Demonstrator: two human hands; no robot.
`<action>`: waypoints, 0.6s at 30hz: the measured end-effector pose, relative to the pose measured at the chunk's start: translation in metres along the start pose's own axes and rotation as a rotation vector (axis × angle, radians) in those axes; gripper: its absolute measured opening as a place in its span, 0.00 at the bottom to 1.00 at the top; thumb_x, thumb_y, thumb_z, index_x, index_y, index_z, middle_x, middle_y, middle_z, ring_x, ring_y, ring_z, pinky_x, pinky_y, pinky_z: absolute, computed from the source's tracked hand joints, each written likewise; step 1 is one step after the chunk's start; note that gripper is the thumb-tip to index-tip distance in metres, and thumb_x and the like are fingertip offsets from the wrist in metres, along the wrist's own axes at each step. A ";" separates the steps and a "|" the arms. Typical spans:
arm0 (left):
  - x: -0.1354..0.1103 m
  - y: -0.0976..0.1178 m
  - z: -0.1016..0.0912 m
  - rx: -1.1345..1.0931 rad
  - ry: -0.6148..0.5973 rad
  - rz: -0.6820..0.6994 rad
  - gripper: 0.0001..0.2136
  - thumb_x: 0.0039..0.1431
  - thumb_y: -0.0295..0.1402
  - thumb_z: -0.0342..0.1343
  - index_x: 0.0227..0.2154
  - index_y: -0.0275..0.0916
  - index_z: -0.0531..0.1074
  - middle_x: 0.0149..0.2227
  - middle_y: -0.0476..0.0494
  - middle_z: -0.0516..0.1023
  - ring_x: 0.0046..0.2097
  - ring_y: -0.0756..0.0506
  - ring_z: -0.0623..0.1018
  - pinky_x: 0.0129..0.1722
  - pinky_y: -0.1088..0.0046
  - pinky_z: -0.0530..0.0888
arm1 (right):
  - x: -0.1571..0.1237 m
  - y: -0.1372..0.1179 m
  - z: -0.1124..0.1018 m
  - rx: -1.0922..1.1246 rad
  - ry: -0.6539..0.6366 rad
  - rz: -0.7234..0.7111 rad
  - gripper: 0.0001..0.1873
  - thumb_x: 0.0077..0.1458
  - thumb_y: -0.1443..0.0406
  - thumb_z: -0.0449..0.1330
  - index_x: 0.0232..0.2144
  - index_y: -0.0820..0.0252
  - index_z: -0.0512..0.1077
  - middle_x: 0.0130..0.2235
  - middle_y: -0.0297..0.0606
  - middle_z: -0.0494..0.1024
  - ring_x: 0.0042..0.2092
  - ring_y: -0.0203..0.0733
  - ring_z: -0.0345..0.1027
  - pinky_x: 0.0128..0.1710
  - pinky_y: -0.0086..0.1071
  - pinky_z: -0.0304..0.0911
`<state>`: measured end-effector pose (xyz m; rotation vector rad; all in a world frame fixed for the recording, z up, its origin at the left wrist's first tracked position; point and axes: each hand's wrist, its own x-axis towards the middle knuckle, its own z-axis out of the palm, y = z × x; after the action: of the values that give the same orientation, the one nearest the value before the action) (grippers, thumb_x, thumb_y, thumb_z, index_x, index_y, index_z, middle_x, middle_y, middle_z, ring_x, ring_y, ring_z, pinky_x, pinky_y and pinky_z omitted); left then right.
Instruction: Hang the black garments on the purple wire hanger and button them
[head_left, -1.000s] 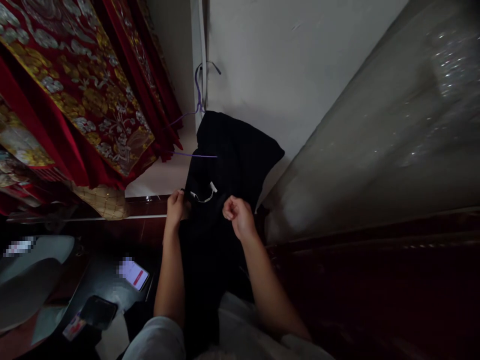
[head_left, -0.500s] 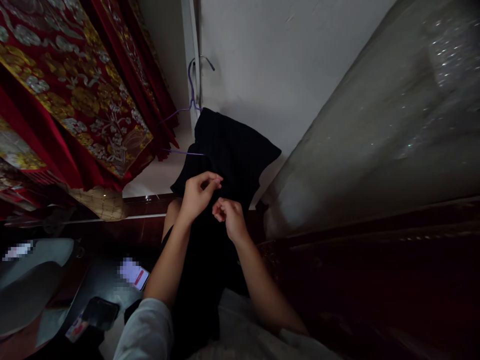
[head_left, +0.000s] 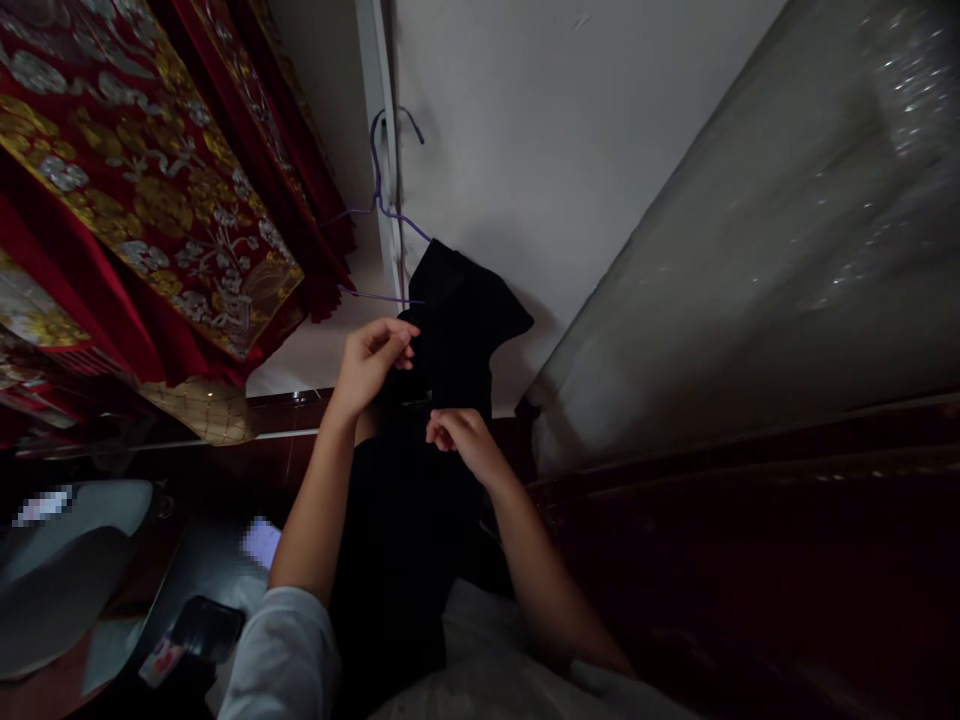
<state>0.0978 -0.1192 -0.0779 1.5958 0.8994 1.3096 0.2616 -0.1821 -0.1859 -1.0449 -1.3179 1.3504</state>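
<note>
A black garment (head_left: 469, 325), sleeve-like at its right side, hangs on a thin purple wire hanger (head_left: 401, 220). The hanger's hook is at a pale upright strip on the wall. My left hand (head_left: 367, 365) is closed in a pinch at the garment's left edge, just below the hanger's lower bar. Lower and to the right, my right hand (head_left: 465, 440) has its fingers curled together on the dark cloth at the garment's lower part. The dark fabric hides exactly where each grip lies.
Red embroidered cloth (head_left: 150, 190) with gold and silver patterns hangs at the left. A large plastic-wrapped panel (head_left: 712, 270) leans at the right. At the lower left stand a grey chair (head_left: 52, 590) and a dark surface bearing a lit phone (head_left: 262, 543) and a black case (head_left: 202, 628).
My left hand has moved left and slightly up, away from my right hand. The garment has slid right along the hanger, baring more of its right arm, and looks narrower.
</note>
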 end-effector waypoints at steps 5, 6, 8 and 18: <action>-0.003 -0.005 0.012 0.065 -0.088 0.110 0.08 0.65 0.37 0.61 0.36 0.39 0.81 0.32 0.46 0.79 0.35 0.49 0.77 0.41 0.72 0.75 | 0.024 -0.034 -0.019 -0.051 0.361 -0.266 0.20 0.54 0.49 0.66 0.38 0.57 0.71 0.33 0.33 0.73 0.33 0.36 0.66 0.33 0.28 0.60; -0.003 -0.005 0.017 0.117 -0.125 0.150 0.07 0.66 0.36 0.60 0.36 0.40 0.81 0.35 0.44 0.80 0.39 0.48 0.78 0.46 0.70 0.74 | 0.033 -0.045 -0.022 -0.038 0.409 -0.334 0.21 0.55 0.49 0.66 0.43 0.55 0.70 0.38 0.35 0.74 0.37 0.37 0.68 0.36 0.29 0.63; -0.005 -0.009 0.030 0.213 -0.206 0.231 0.07 0.67 0.35 0.59 0.37 0.41 0.81 0.42 0.42 0.79 0.47 0.45 0.77 0.54 0.66 0.72 | 0.054 -0.065 -0.029 -0.065 0.433 -0.426 0.23 0.56 0.48 0.65 0.47 0.55 0.70 0.44 0.39 0.76 0.43 0.40 0.70 0.43 0.32 0.67; -0.021 -0.051 0.056 -0.083 -0.089 0.020 0.15 0.66 0.45 0.58 0.46 0.40 0.77 0.50 0.39 0.79 0.54 0.42 0.78 0.60 0.63 0.70 | 0.061 -0.033 -0.079 0.385 1.101 -0.287 0.17 0.54 0.54 0.61 0.43 0.57 0.70 0.46 0.40 0.78 0.49 0.44 0.75 0.50 0.40 0.73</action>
<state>0.1481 -0.1288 -0.1374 1.5889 0.7679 1.2633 0.3292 -0.1079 -0.1546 -1.0215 -0.3348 0.5703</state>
